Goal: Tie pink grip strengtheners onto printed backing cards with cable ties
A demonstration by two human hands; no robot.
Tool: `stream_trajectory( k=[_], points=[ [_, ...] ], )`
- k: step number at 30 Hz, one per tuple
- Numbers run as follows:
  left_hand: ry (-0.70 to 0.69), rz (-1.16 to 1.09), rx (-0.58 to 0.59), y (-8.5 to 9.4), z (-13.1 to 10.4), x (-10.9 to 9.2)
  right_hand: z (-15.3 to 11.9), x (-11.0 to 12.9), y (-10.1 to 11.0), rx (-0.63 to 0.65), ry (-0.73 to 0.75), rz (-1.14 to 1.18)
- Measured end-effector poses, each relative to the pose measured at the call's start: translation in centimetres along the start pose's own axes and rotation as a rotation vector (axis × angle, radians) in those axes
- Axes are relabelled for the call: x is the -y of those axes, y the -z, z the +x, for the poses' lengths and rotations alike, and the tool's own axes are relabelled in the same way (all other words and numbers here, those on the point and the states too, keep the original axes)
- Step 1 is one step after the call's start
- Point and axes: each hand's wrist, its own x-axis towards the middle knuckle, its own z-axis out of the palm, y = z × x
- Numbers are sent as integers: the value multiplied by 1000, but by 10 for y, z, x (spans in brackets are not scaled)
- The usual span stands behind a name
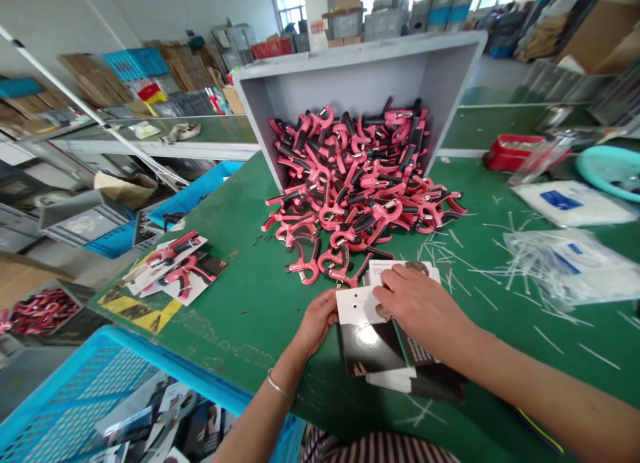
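Note:
My left hand [319, 323] is closed on the left edge of a black-and-white packaging card [373, 346], with the thumb and fingers at its top corner. The card's white top strip has small punched holes. Over its upper right lies my right hand [420, 306], fingers curled and pinching at the card; the fingertips are partly hidden. Beneath and behind it is a stack of similar cards [437, 383]. Just beyond my hands, pink-and-black hand grip exercisers [350, 189] spill from a tipped grey bin [345, 83].
White zip ties [480, 273] lie scattered at right near plastic bags [575, 263]. Two exercisers on cards [183, 269] sit at the table's left corner. A blue crate [65, 396] with packaged items stands lower left. A red box [513, 151] and turquoise basin [613, 169] are far right.

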Motion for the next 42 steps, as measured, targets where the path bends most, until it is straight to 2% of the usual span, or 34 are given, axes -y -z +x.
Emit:
stream_trajectory(
  k=[4,8,16,20,23,25,28,30,32,35,38,42],
  points=[
    [-38,43,-43,-5,-6,10,3,-2,9,-8,-15,-30],
    [-106,66,-51,-8,-6,10,3,-5,13,-4,-19,-35],
    [-141,104,-6,-11,1,8,13,10,-8,28,28,-56],
    [-173,217,-119,-11,3,13,19,10,-16,75,68,17],
    [-123,290,-168,-6,-9,20,16,2,-22,95,-10,165],
    [-91,321,-170,-2,-23,26,12,-4,-28,103,-89,360],
    [-104,344,-113,4,-45,31,6,-7,-39,119,-146,662],
    [-150,343,-52,6,-53,34,4,-6,-47,105,-198,767],
    [-198,368,-38,7,-55,36,3,-5,-54,81,-302,834],
    [-259,513,-111,4,-53,38,5,-7,-60,64,-435,951],
    [-320,642,-165,-1,-51,38,13,-13,-64,36,-484,1020],
    [-405,691,-151,-3,-51,36,31,-20,-69,80,-547,1163]
  ],
)
